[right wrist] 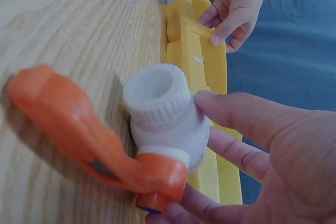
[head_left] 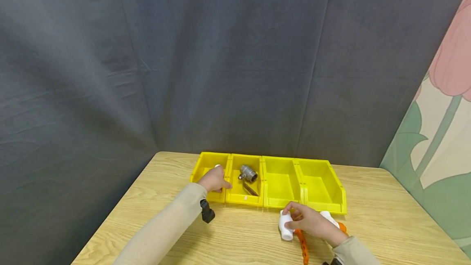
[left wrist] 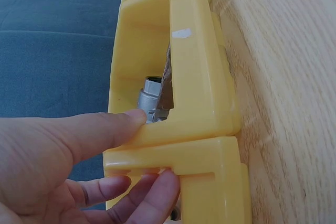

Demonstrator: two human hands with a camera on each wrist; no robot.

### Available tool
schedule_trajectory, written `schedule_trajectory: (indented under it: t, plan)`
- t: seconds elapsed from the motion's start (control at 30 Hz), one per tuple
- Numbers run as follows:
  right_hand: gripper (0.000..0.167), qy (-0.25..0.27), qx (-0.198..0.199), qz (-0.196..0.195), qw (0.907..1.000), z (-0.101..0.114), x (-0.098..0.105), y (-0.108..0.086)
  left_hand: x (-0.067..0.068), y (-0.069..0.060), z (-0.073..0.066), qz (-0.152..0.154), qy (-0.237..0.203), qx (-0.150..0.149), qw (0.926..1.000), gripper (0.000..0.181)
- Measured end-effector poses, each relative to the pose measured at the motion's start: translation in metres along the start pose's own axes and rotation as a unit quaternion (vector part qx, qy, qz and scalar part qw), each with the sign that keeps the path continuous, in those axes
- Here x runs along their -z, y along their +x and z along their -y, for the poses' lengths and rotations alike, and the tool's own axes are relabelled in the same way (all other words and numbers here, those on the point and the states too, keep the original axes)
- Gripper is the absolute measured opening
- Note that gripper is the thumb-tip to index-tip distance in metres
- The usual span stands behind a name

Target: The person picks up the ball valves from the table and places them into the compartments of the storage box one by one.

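Observation:
My left hand [head_left: 214,179] grips the edge where the two leftmost yellow bins [left wrist: 152,153] meet, thumb on one side and curled fingers on the other. Part of a white item [head_left: 217,165] shows just past that hand in the leftmost bin. In the bin beside it lies a grey metal ball valve [head_left: 248,174] with a brownish lever. My right hand [head_left: 307,221] holds a white plastic ball valve [right wrist: 168,114] by its body, between thumb and fingers, low at the table. The valve's orange lever handle [right wrist: 79,124] points away from the palm.
Two more yellow bins, a middle one [head_left: 281,204] and a rightmost one [head_left: 325,207], continue the row. Another white fitting [head_left: 328,217] with an orange part [head_left: 342,227] lies behind my right hand on the wooden table [head_left: 169,179]. A dark curtain [head_left: 235,72] hangs behind.

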State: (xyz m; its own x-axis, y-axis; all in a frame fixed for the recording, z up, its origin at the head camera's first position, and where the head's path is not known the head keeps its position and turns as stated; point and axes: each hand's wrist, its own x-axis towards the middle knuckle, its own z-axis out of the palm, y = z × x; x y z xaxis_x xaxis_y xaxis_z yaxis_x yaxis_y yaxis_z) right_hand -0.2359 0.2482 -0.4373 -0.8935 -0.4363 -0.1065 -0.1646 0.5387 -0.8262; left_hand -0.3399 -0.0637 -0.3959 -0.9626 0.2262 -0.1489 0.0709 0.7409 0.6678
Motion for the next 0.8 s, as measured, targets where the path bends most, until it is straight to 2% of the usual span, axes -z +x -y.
schedule_trajectory:
  t: [0.4, 0.8]
  plan:
    - [0.033, 0.017, 0.004, 0.027, 0.9995, -0.0018, -0.0007, 0.0023, -0.0012, 0.0028, 0.0033, 0.0, 0.0, -0.001, 1.0, 0.058]
    - [0.031, -0.007, 0.013, 0.021, 0.9997, 0.0021, -0.0012, 0.0054, -0.0014, 0.0043, 0.0032, 0.004, -0.011, 0.007, 0.9999, 0.066]
